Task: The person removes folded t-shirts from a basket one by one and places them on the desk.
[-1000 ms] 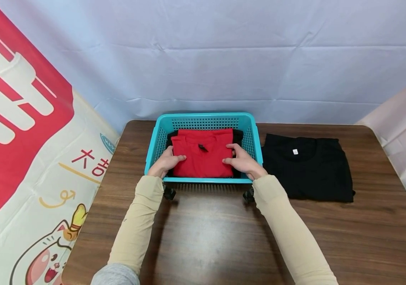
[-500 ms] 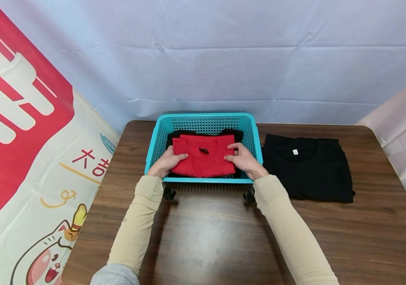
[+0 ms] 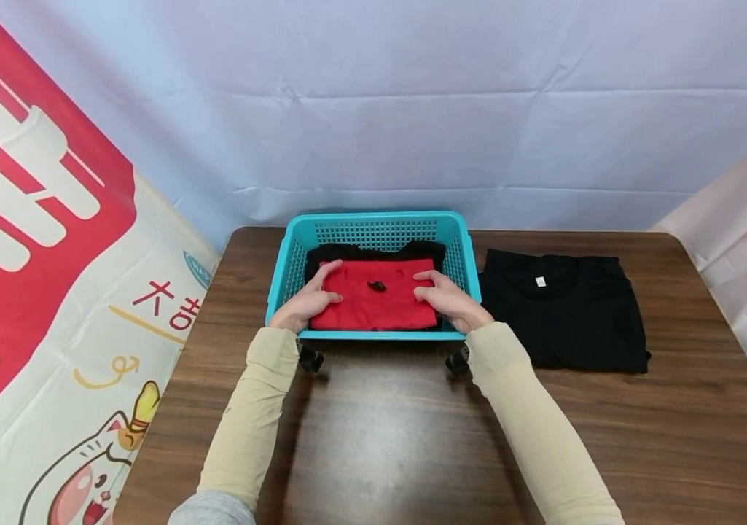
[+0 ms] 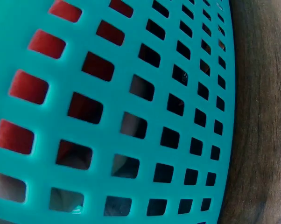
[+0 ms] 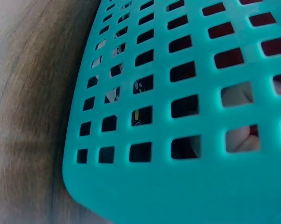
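Note:
In the head view a folded red T-shirt (image 3: 376, 302) with a dark neck label lies in a turquoise plastic basket (image 3: 380, 335), on top of black clothing (image 3: 425, 250). My left hand (image 3: 310, 300) reaches over the basket's near left corner and grips the shirt's left side, thumb and forefinger on its top. From the near right corner my right hand (image 3: 448, 297) holds the opposite side, thumb laid over the red cloth. Through the basket wall's holes, the left wrist view shows red cloth (image 4: 28, 87) and the right wrist view shows part of the right hand's fingers (image 5: 236, 94).
A folded black T-shirt (image 3: 570, 313) with a white label lies on the wooden table (image 3: 380, 437) right of the basket. Black feet or casters (image 3: 310, 359) show under the basket's front. A pale curtain (image 3: 406, 146) hangs behind, and a printed banner (image 3: 170, 255) is at the left.
The red T-shirt has come toward the basket's near side and lies flatter, baring more black cloth behind it. My left forefinger has moved onto the shirt's top. The right hand has barely moved.

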Available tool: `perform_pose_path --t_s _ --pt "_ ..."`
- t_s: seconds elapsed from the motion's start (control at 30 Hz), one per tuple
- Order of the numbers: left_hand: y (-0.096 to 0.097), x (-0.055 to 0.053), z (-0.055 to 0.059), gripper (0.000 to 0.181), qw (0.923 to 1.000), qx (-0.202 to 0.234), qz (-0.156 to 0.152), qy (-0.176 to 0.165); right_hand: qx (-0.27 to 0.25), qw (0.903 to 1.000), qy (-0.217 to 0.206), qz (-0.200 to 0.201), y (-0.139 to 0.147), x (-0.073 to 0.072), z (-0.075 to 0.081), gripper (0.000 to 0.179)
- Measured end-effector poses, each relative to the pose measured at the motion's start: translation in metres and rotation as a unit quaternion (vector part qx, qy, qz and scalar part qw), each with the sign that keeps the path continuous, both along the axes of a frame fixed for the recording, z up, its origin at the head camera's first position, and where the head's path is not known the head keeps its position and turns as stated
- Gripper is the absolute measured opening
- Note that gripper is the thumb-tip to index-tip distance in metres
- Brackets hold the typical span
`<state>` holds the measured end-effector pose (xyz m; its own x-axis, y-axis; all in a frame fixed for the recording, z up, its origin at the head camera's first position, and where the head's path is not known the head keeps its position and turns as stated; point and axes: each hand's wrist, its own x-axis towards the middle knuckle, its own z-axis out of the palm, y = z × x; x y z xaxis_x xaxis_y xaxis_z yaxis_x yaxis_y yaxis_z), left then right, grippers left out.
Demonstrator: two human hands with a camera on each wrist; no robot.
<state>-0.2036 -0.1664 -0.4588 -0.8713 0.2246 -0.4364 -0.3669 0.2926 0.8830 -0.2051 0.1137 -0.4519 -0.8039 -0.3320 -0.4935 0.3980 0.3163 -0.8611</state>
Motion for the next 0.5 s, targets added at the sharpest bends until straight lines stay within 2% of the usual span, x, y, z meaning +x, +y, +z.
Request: perform_pose_path --t_s 0.1,0.2,0.33,0.5 --pt "-0.0010 0.0011 -0.0011 0.062 0.9997 -0.001 -0.019 -0.012 0.023 0.9995 0.015 0.014 0.0001 0.0016 0.0004 0.054" --pt "-0.0012 0.0022 -0.0009 0.060 0.9995 0.004 -0.022 -0.021 0.042 0.9983 0.032 0.026 0.0003 0.0029 0.0002 0.057" --pt "-0.0010 0.0026 -0.0007 0.059 0.9995 0.004 -0.018 -0.026 0.052 0.9969 0.045 0.038 0.0007 0.0039 -0.0014 0.060" --pt "-0.0007 0.0022 -0.0001 0.062 0.9997 0.005 -0.010 -0.024 0.042 0.9974 0.050 0.033 0.0009 0.0048 -0.0003 0.062"
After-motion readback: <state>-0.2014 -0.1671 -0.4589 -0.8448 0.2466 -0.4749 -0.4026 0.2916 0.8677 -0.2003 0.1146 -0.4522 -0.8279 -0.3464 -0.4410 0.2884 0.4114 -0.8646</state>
